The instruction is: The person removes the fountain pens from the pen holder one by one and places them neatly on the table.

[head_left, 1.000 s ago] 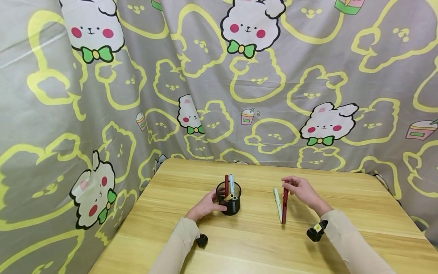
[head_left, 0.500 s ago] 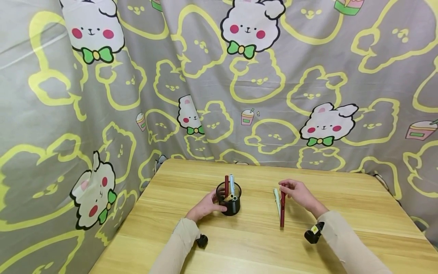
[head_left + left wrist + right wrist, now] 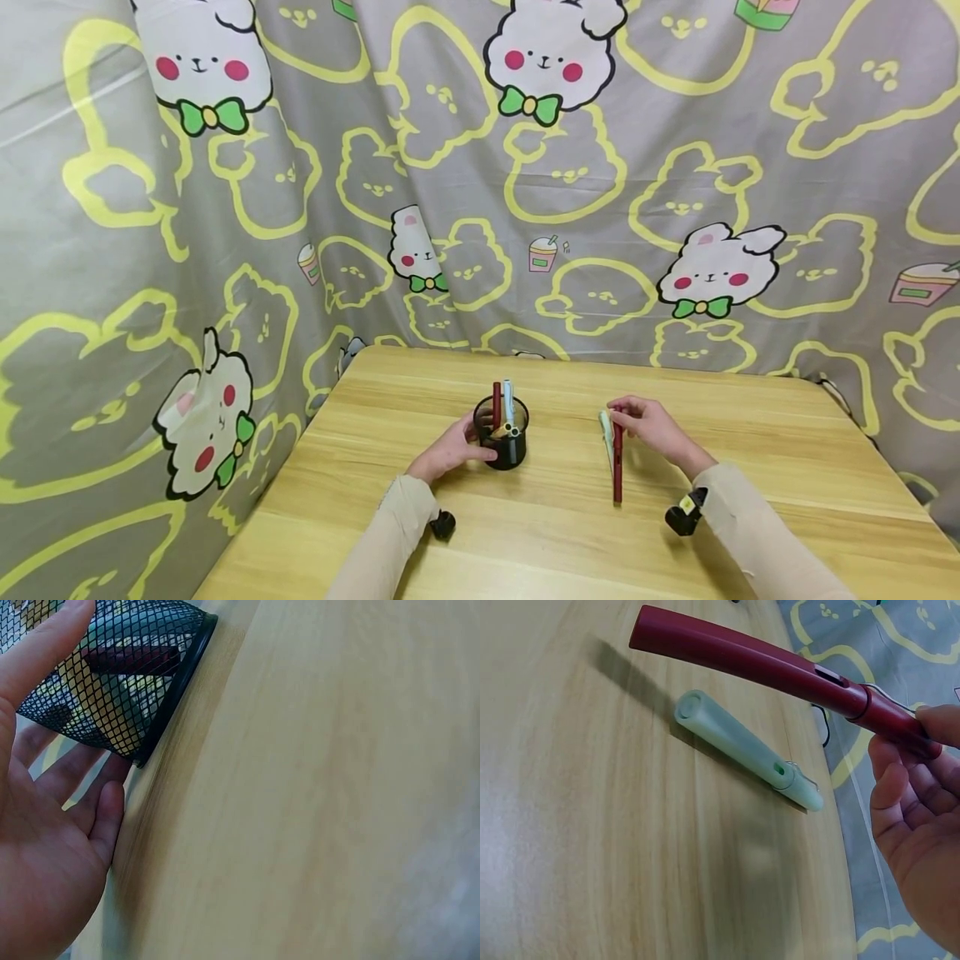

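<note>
**Mesh cup (image 3: 510,455) in your left hand (image 3: 452,450), red pen (image 3: 618,468) in your right hand (image 3: 654,425)**

The patterned curtain (image 3: 480,183) stands behind the cup and well off to its left. The wooden table (image 3: 562,525) spreads beneath: its far edge runs behind the cup, and its left edge sits nearer the cup than its right edge does. You have wood surface between the cup and your right hand, with a broader stretch on the cup's near side. Your left hand wraps the cup's left side in a loose curl, thumb across the front, fingers behind. Right of the cup, your right hand pinches the red pen near its clip end, thumb and fingers closed to the barrel's width. That pen tilts, its free end toward you and raised over the table. The pale green pen (image 3: 605,425) lies on the table just beside it, also right of the cup. A light blue pen (image 3: 508,402) and another red pen (image 3: 497,405) rise past the cup's rim.
</note>
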A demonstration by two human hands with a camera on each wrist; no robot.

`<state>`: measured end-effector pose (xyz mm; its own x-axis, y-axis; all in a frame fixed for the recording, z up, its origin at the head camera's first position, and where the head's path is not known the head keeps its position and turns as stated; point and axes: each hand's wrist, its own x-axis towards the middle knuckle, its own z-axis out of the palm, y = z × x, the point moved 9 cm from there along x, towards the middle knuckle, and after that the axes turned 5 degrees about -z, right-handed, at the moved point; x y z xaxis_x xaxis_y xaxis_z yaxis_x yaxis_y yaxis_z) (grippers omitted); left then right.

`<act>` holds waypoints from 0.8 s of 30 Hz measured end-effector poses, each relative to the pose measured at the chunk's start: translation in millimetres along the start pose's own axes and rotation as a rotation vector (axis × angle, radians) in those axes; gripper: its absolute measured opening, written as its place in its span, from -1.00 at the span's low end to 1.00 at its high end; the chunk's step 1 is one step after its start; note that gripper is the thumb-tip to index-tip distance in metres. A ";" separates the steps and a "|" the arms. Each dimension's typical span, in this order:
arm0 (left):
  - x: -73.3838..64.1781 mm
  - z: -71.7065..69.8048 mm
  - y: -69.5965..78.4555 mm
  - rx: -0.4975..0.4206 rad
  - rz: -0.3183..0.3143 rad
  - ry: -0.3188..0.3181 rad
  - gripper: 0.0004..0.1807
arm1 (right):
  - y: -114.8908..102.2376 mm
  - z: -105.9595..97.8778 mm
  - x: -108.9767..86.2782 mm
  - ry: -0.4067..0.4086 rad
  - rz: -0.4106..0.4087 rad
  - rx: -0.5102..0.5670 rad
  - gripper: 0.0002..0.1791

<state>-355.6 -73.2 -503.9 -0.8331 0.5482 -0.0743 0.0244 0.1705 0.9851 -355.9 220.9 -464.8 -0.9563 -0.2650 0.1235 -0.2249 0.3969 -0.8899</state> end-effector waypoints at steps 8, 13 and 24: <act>0.5 -0.5 -1.2 0.013 -0.005 -0.002 -0.14 | 12.8 0.7 4.0 -0.021 -0.005 0.001 -0.64; 0.8 -0.7 -1.2 0.012 0.000 0.000 -0.14 | 30.7 -5.5 10.1 -0.026 -0.019 -0.025 -0.57; 1.9 0.2 0.4 -0.002 0.021 -0.016 -0.14 | 54.9 -18.1 17.0 -0.023 0.039 -0.025 -0.57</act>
<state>-357.0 -72.0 -503.7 -0.8237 0.5643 -0.0557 0.0412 0.1574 0.9867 -387.9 254.1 -503.6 -0.9601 -0.2683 0.0784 -0.1920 0.4293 -0.8825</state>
